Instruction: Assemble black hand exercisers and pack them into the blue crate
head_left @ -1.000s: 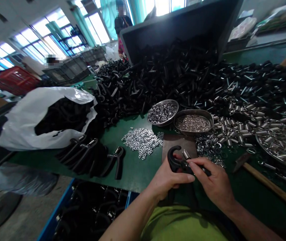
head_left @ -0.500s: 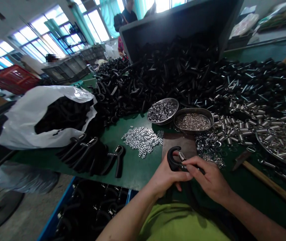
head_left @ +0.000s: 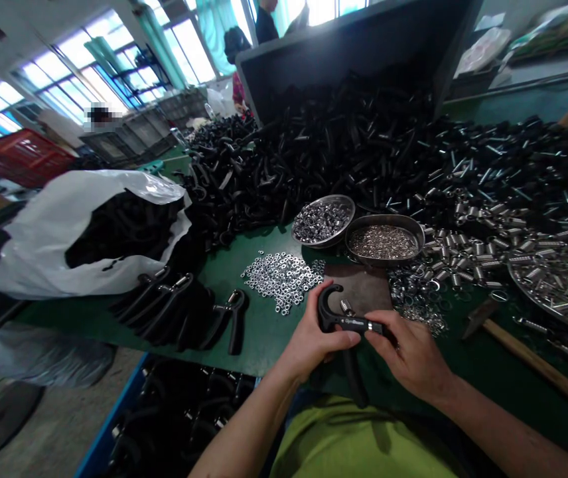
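Observation:
My left hand (head_left: pixel 311 338) is closed around a black hand-grip exerciser (head_left: pixel 340 323) near the front edge of the green table (head_left: pixel 259 332). My right hand (head_left: pixel 411 355) pinches the same grip at its upper arm, fingers pressed together. A small metal spring shows at the grip's hooked top. One handle of the grip hangs down toward my lap. A dark metal plate (head_left: pixel 361 289) lies just behind the grip.
Loose nuts (head_left: pixel 284 275) lie ahead, with two metal bowls (head_left: pixel 321 222) (head_left: pixel 383 240) of small parts behind. A huge heap of black handles (head_left: pixel 354 153) spills from a grey bin. Springs (head_left: pixel 473 255), a hammer (head_left: pixel 527 358), finished grips (head_left: pixel 179 312), a white bag (head_left: pixel 89 226) and a blue crate (head_left: pixel 174 418) surround me.
Both hands have shifted the grip slightly left and turned it, so one handle now points down toward me. My left hand now wraps higher around it.

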The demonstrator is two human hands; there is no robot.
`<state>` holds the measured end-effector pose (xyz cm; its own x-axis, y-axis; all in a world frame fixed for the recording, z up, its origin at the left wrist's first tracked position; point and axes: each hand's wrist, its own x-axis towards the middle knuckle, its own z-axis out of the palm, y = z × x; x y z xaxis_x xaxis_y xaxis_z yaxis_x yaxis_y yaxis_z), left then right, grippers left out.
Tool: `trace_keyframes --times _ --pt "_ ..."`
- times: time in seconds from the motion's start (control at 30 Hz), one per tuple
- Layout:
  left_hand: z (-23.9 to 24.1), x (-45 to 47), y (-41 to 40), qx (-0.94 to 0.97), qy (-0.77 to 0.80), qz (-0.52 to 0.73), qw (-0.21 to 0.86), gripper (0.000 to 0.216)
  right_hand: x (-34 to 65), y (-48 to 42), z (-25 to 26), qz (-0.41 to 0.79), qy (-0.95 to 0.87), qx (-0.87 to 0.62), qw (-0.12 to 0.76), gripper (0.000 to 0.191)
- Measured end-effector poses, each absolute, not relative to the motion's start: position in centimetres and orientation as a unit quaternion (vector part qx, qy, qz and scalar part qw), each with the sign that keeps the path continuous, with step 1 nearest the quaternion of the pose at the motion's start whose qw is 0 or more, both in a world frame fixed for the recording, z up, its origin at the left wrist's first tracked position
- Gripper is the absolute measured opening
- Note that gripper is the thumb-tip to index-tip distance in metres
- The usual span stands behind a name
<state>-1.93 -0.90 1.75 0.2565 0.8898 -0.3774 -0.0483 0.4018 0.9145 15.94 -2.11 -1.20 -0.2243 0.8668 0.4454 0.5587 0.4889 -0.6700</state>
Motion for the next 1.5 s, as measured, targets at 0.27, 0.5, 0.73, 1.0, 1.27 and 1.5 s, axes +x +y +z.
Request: trace_keyframes --times 0.27,0.5,0.73,1.0,1.27,1.5 --pt "1.3 -1.2 -1.5 0.461 0.49 0.364 0.644 0.086 15.2 -1.2 -1.4 0.198 -0.722 -0.463 0.474 0.008" --pt "0.3 -1.6 -1.5 0.603 0.524 0.371 0.473 0.075 14.6 -1.2 -1.7 0.666 -0.434 -0.545 0.267 0.047" --pt "0.2 -2.3 -1.1 0.519 0.517 0.364 0.575 0.087 15.2 -1.6 -1.2 0.551 -0.556 -0.534 0.319 0.047" --pt "0.4 -2.4 -1.5 0.613 0.504 0.33 0.512 0.083 14.9 0.8 -1.2 0.686 -0.552 -0.418 0.224 0.044" --pt "-0.7 -2.1 -2.2 0.609 0.522 0.363 0.475 0.083 13.3 0.1 -0.4 0.441 -0.69 -0.514 0.256 0.022" --pt "-1.3 -1.7 -1.8 0.654 0.501 0.334 0.458 0.079 13.9 0.3 -1.1 0.261 -0.818 -0.489 0.152 0.026"
